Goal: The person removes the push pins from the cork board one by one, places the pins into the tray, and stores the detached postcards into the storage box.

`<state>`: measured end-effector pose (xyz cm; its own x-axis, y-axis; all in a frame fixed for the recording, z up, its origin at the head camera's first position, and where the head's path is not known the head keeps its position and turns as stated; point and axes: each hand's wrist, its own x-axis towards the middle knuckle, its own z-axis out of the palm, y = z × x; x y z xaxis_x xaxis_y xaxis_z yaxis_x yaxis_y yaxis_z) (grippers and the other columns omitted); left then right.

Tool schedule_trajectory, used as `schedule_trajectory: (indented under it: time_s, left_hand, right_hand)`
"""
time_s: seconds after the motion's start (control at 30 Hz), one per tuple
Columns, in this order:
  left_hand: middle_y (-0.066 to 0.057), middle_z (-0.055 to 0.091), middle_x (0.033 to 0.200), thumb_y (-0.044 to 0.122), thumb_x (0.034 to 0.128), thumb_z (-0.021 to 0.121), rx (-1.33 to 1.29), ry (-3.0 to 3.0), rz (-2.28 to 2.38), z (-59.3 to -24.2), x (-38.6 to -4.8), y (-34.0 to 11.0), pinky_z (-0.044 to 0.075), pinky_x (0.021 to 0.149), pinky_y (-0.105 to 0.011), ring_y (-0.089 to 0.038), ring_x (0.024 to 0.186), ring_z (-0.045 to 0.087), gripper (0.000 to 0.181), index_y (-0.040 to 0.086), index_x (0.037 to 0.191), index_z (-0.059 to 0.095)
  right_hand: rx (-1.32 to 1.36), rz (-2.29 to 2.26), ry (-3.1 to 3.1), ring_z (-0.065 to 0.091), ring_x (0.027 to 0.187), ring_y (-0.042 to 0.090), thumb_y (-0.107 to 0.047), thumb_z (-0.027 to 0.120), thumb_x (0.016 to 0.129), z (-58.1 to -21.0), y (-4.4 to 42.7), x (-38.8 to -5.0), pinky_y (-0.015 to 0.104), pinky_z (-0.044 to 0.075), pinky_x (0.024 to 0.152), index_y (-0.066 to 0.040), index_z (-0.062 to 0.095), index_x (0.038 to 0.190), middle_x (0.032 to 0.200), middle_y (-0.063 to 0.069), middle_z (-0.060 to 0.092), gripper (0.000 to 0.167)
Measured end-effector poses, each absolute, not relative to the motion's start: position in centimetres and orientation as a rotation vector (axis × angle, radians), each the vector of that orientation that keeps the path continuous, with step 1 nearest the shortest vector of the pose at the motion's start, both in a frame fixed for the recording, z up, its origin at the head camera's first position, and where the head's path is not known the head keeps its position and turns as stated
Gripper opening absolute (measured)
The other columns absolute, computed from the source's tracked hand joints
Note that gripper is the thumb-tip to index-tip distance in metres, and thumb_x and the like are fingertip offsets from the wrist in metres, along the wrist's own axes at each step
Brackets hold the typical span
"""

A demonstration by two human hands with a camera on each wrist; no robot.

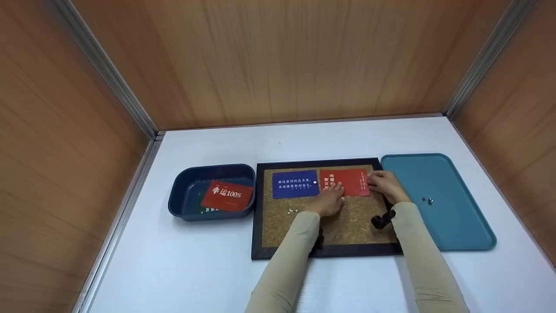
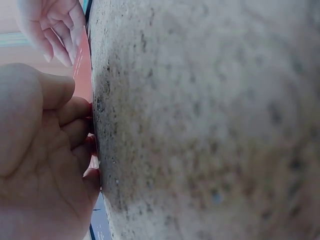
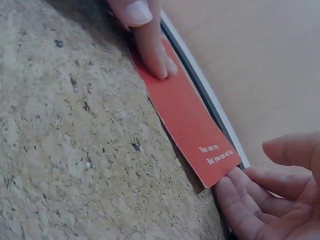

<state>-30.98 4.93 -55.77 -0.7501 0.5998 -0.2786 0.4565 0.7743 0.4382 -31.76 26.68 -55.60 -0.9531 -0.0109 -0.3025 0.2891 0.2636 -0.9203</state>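
A red card (image 1: 354, 182) with white lettering lies on the upper right of a dark-framed cork board (image 1: 286, 228). My left hand (image 1: 326, 202) presses its fingertips on the card's left part, over some of the print. At the card's right end is my right hand (image 1: 387, 186); in the right wrist view its fingers (image 3: 227, 192) touch the short edge while the thumb stands apart from the card (image 3: 185, 115). To the left, a blue card (image 1: 295, 184) lies on the cork with a white pin (image 1: 315, 182) at its right edge.
Several small pins (image 1: 292, 211) sit on the cork below the blue card. A dark blue bin (image 1: 182, 214) at left holds a red card (image 1: 226, 195) over a green one. A teal tray (image 1: 451, 226) at right, touching the frame, carries a few small pins (image 1: 430, 201).
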Motion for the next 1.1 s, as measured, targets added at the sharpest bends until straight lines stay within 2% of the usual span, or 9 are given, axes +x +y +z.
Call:
schedule_trajectory:
  time_s: [0.23,0.37,0.47,0.57,0.7,0.97,1.1]
  left_hand:
    - [-0.002,0.014,0.161,0.028,0.1064,0.027,0.813,2.574,0.463,-55.8,-31.1,4.9,0.012,0.123,-0.034,-0.018,0.15,0.01,0.049,0.011,0.152,0.026]
    - [-0.002,0.014,0.161,0.028,0.1063,0.028,0.816,2.574,0.469,-55.8,-31.2,4.9,0.012,0.123,-0.034,-0.018,0.15,0.011,0.049,0.011,0.152,0.026]
    - [-0.003,0.014,0.161,0.028,0.1063,0.028,0.816,2.571,0.48,-55.9,-31.2,4.9,0.012,0.123,-0.035,-0.018,0.15,0.011,0.049,0.01,0.152,0.026]
    - [-0.003,0.015,0.161,0.027,0.1062,0.028,0.818,2.568,0.488,-55.9,-31.2,4.9,0.012,0.123,-0.035,-0.019,0.15,0.011,0.049,0.01,0.152,0.027]
    - [-0.003,0.016,0.161,0.027,0.1061,0.029,0.818,2.57,0.494,-55.9,-31.1,4.9,0.013,0.123,-0.034,-0.018,0.15,0.011,0.049,0.009,0.152,0.028]
    - [-0.003,0.016,0.161,0.027,0.1061,0.028,0.824,2.572,0.488,-55.9,-30.9,4.8,0.012,0.123,-0.034,-0.018,0.15,0.011,0.049,0.009,0.152,0.028]
    - [-0.003,0.016,0.161,0.027,0.1061,0.029,0.826,2.568,0.502,-55.9,-30.9,4.7,0.012,0.123,-0.034,-0.019,0.15,0.011,0.049,0.009,0.152,0.028]
  right_hand:
    - [0.267,-1.642,2.424,0.056,0.119,0.032,-0.014,0.046,0.099,-55.7,26.2,-31.8,0.021,0.054,0.086,0.012,0.04,0.139,0.137,0.032,0.047,0.048]
    - [0.271,-1.558,2.475,0.063,0.103,0.022,-0.014,0.048,0.097,-55.8,26.0,-31.8,0.02,0.054,0.078,0.012,0.044,0.137,0.132,0.031,0.052,0.048]
    - [0.247,-1.499,2.515,0.061,0.088,0.013,-0.014,0.049,0.097,-55.8,25.9,-31.7,0.021,0.052,0.071,0.012,0.049,0.132,0.12,0.027,0.059,0.043]
    - [0.242,-1.466,2.544,0.055,0.078,0.01,-0.013,0.051,0.095,-55.9,25.8,-31.7,0.022,0.048,0.066,0.011,0.055,0.123,0.103,0.016,0.063,0.037]
    - [0.274,-1.442,2.555,0.052,0.076,0.012,-0.014,0.054,0.093,-56.1,25.6,-31.7,0.022,0.046,0.065,0.008,0.057,0.115,0.093,0.008,0.06,0.031]
    - [0.274,-1.439,2.619,0.05,0.07,0.013,-0.015,0.058,0.091,-56.6,25.1,-31.5,0.023,0.044,0.06,0.003,0.059,0.101,0.082,0.004,0.058,0.021]
    - [0.282,-1.454,2.648,0.05,0.07,0.011,-0.015,0.06,0.092,-57.0,25.0,-31.5,0.022,0.043,0.06,0.004,0.058,0.1,0.08,0.002,0.056,0.021]
